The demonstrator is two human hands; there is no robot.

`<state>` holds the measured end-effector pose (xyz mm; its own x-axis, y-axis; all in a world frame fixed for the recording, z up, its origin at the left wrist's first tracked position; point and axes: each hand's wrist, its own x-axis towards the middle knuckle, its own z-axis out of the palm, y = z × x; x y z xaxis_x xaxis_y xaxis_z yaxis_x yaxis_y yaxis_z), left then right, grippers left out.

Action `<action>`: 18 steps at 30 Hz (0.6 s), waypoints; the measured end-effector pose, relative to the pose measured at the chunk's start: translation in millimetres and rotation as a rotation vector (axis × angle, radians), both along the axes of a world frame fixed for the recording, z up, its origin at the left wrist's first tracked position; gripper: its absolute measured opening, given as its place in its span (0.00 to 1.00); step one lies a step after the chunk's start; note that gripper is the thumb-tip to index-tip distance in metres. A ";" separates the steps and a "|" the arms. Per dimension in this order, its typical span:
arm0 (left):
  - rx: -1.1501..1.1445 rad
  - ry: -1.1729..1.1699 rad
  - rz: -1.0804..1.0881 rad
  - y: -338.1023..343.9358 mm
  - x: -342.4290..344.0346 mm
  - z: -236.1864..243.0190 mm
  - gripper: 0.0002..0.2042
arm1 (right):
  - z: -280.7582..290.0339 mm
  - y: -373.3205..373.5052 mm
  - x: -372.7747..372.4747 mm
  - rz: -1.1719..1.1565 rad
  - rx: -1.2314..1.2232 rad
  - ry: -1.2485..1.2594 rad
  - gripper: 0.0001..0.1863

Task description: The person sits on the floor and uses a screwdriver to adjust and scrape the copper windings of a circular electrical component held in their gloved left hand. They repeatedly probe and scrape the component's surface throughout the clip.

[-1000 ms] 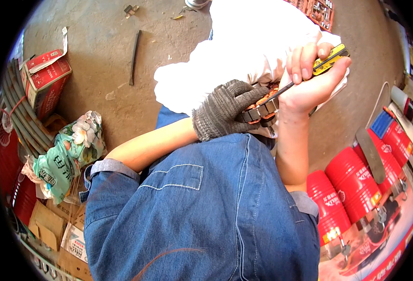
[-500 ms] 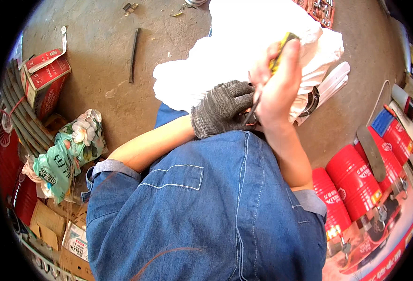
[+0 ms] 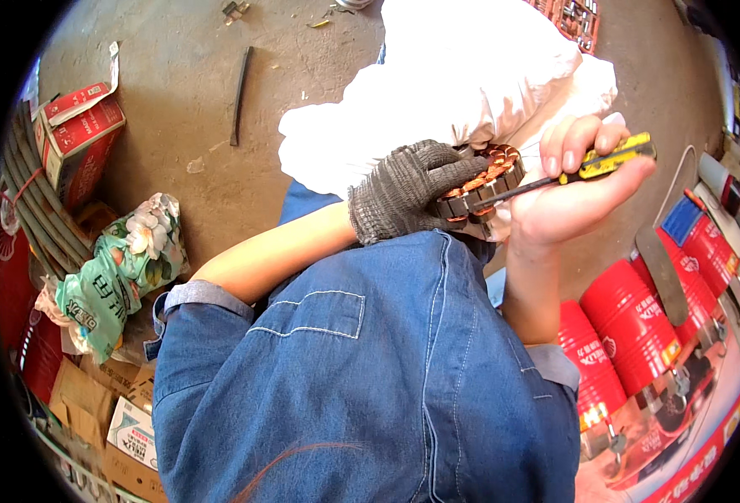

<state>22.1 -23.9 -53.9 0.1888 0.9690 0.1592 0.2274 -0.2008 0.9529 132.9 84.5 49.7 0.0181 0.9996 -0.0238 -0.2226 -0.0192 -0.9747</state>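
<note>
My left hand (image 3: 403, 191), in a grey knit glove, grips a round motor stator with copper windings (image 3: 480, 183) in front of my chest. My bare right hand (image 3: 573, 194) holds a screwdriver with a yellow and black handle (image 3: 604, 159); its dark shaft runs left onto the stator's rim. Both hands hover above a white cloth bundle (image 3: 454, 75) lying on the concrete floor. My blue denim shirt (image 3: 370, 369) fills the lower middle of the view.
Red metal cans (image 3: 630, 318) stand at the lower right with a flat metal blade (image 3: 659, 272) on them. At the left lie a red cardboard box (image 3: 80, 134), coiled cables (image 3: 34, 210) and a green flowered bag (image 3: 118, 268). A dark rod (image 3: 240, 94) rests on the floor.
My right hand has come down and turned from raised over the stator. The screwdriver handle now points right again, with its shaft on the stator. My left hand stays put.
</note>
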 end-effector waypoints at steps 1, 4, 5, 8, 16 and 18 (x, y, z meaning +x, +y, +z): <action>0.015 -0.015 0.005 1.5 -0.7 3.7 0.38 | -3.7 -3.4 -1.8 -0.043 0.047 -0.024 0.27; 0.030 -0.017 0.009 -0.5 0.0 0.3 0.38 | -10.8 -7.4 -2.6 -0.098 0.152 -0.048 0.29; 0.030 -0.011 0.007 -1.7 -0.2 -1.4 0.38 | -10.7 -8.9 -4.5 -0.093 0.169 -0.043 0.29; 0.028 -0.009 0.031 -1.1 0.1 1.0 0.37 | -8.1 -12.9 -12.4 -0.115 0.252 -0.138 0.30; 0.051 0.041 0.013 -3.7 0.7 -3.6 0.37 | -8.0 -22.3 -16.2 -0.110 0.198 -0.203 0.31; 0.090 0.028 0.020 -5.9 3.6 -8.6 0.36 | -11.2 -18.6 -10.0 -0.052 0.132 -0.167 0.27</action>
